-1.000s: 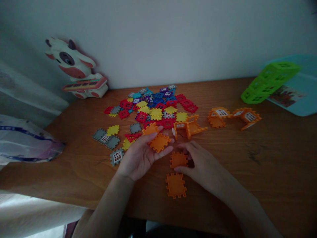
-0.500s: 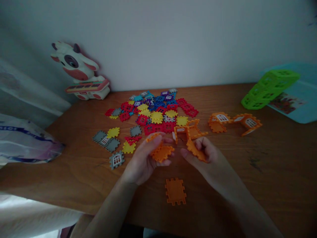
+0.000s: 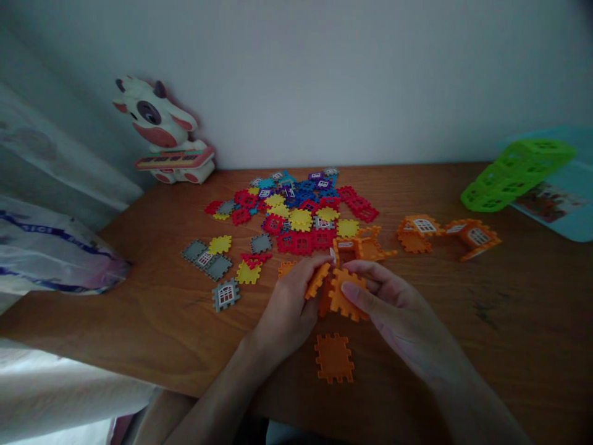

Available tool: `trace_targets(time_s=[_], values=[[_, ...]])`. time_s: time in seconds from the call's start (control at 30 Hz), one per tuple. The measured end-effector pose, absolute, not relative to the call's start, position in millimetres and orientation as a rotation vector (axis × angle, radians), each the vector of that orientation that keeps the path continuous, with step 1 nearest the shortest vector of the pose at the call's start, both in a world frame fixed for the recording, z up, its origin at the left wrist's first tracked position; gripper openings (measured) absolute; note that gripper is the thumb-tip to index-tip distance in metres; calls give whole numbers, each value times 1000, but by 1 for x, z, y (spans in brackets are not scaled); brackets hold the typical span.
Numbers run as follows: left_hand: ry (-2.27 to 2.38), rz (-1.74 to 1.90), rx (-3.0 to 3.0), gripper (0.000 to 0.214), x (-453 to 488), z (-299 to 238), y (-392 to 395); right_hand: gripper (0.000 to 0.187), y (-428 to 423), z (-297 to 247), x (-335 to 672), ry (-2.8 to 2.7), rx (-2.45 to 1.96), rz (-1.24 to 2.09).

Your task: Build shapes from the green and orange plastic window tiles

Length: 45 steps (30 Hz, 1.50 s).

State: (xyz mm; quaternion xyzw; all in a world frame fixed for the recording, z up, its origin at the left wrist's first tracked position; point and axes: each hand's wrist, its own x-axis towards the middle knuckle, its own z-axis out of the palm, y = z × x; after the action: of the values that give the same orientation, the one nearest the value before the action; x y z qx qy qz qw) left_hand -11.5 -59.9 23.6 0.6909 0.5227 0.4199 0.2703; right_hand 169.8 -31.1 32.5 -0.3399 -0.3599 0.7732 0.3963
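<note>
My left hand is closed on joined orange interlocking tiles; one panel stands upright at its fingers and another shows past its far side. Between thumb and fingers, my right hand pinches a square orange tile with notched edges. Its left edge is close against the left hand's tiles; whether they interlock I cannot tell. A loose orange tile lies flat on the table nearer to me. Just beyond my hands stands an orange assembly with a white window piece.
A pile of red, yellow, blue and grey tiles lies beyond my hands. Grey tiles lie left, orange window assemblies right. A green block tower leans on a pale blue box. A cow toy and plastic bag are left.
My hands have come together, the right moving left with its tile turned to face me. The left hand has rotated, tilting its tiles upright. The view has shifted slightly.
</note>
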Motion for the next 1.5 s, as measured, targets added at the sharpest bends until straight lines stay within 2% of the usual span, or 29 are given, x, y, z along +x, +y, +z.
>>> trace_targets(time_s=[0.23,0.57,0.73,0.83,1.0,1.07,1.2,1.33,1.5], values=[[1441,1029,2005,52,-14,20,-62,35,-33,30,163,-941,-843,1965],[1510,920,2006,39,-10,20,-62,34,-37,32,160,-1076,-1042,1834],[1496,922,2023,37,-8,21,-65,37,-36,28,161,-1056,-1003,1868],[1526,883,2003,42,-7,23,-66,40,-35,29,160,-1030,-998,1870],[1512,835,1917,63,-9,28,-66,40,-33,33,160,-1048,-1047,1821],[1478,824,1884,64,-9,29,-66,38,-30,35,165,-1077,-1064,1792],[1430,772,1893,64,-6,28,-68,36,-24,42,180,-1199,-1065,1603],[1490,719,2006,74,-9,27,-72,26,-26,43,191,-1574,-1215,1155],[1542,512,2375,51,-23,28,-68,7,-36,26,195,-1976,-1291,653]])
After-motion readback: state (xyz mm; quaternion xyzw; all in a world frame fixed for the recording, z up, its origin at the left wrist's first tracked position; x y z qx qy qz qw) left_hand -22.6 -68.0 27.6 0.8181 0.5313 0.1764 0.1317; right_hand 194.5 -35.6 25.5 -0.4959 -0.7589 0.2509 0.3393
